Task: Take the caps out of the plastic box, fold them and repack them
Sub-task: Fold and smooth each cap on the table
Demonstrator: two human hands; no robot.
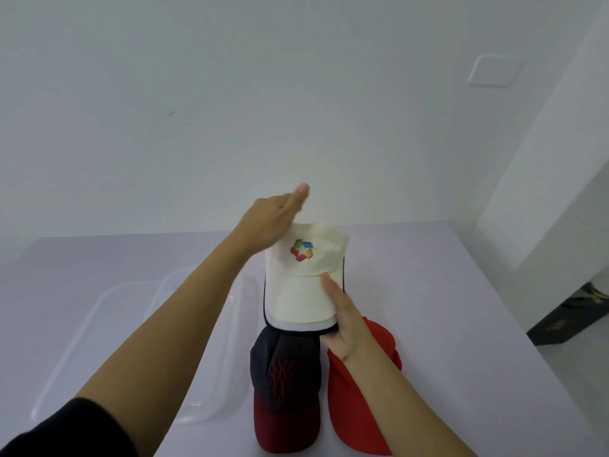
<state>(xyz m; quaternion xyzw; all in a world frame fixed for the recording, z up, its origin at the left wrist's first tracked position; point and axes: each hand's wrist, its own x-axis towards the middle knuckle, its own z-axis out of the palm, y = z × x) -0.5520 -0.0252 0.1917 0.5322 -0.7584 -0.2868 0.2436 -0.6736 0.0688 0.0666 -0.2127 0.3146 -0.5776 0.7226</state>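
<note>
Right fingers [328, 282] around brim edge of cream cap [306, 255]; left hand [270, 222] behind crown, grip hidden; open table [445, 291] rightward.

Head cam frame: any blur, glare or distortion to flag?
Head view: left hand blurred by motion at the fingertips; right hand and the cream fabric cap with a multicoloured logo it grips are fairly sharp. Head view: soft even light, no glare; clear plastic box barely stands out from the pale lilac table. Head view: wide-angle bending of the table edges.
</note>
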